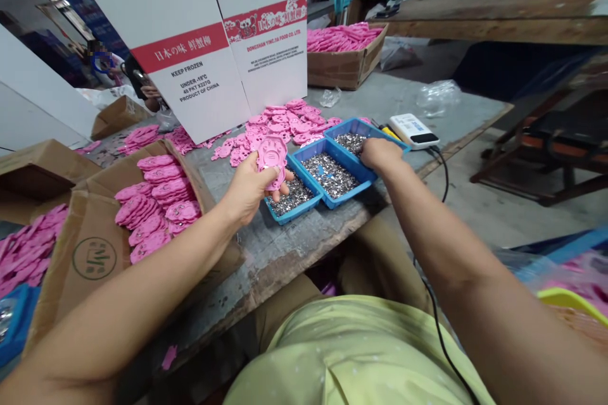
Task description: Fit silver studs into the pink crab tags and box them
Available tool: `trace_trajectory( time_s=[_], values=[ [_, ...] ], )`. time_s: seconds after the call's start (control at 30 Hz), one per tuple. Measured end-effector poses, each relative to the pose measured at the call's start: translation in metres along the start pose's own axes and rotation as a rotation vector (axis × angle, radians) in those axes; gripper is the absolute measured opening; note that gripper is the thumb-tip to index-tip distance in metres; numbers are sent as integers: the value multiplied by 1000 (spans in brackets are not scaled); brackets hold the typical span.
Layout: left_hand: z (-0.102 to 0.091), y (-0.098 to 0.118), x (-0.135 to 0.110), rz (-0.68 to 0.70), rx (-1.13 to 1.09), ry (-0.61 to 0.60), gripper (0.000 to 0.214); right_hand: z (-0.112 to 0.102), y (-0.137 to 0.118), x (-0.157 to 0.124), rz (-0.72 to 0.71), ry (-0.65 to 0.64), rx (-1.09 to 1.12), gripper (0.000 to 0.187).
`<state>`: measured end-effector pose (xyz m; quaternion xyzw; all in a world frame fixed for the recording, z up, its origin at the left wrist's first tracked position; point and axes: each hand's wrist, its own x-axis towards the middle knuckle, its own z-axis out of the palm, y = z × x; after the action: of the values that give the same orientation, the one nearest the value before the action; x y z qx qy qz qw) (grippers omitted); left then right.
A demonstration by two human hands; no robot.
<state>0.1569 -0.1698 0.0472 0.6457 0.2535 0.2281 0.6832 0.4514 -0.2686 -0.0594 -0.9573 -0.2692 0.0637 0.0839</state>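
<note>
My left hand (249, 190) is closed around a pink plastic crab-shaped piece (272, 157), held upright above the nearest blue tray (304, 205) of small silver metal parts. My right hand (380, 153) reaches into the far blue tray (354, 130), fingers curled down into the silver parts there; what they pinch is hidden. A middle blue tray (349, 190) of the same parts lies between the two hands. A loose heap of pink pieces (285, 123) lies just behind the trays.
A cardboard box of stacked pink pieces (156, 202) sits at my left. Tall white cartons (213, 38) stand behind. Another box of pink pieces (342, 54) is farther back. A white device (413, 128) with a black cable lies near the table's right edge. A person sits at back left.
</note>
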Motion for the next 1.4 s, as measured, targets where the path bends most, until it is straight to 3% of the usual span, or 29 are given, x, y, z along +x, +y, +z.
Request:
trace_trajectory(
  time_s=[0.23,0.57,1.1,1.4],
  values=[
    [1,3,-3,-47,-25,46,30,0,-2,-5,36,18,6,39],
    [-2,1,-2,-47,-22,49,29,7,7,-8,50,190,197,35],
    [-2,2,-1,-76,-9,58,30,10,10,-6,14,182,212,38],
    [0,4,-2,-93,1,69,29,8,10,-12,58,194,223,28]
  ],
)
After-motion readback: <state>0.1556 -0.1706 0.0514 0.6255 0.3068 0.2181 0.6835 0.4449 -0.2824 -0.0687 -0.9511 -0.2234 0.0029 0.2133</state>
